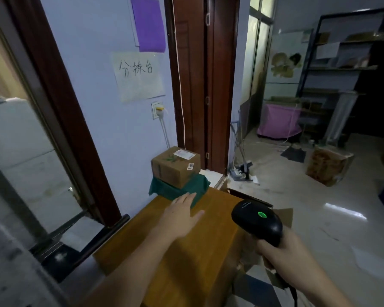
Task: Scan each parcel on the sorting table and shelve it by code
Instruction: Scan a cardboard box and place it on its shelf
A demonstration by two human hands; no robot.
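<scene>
A brown cardboard parcel [176, 165] with a white shipping label and a small code sticker rests on a green cloth [180, 189] at the far end of the wooden sorting table [186, 258]. My left hand [182, 214] is stretched out flat over the table, fingers apart, its tips at the cloth's near edge, just short of the parcel. My right hand [282, 251] grips a black barcode scanner [256, 220] with a green light lit on its top, held off the table's right side and aimed forward.
A handwritten paper sign [140, 76] hangs on the wall above the table. A dark wooden door frame [200, 85] stands behind the parcel. Shelving [346, 69], a pink-covered crate [279, 122] and a cardboard box [328, 165] are across the tiled floor at right.
</scene>
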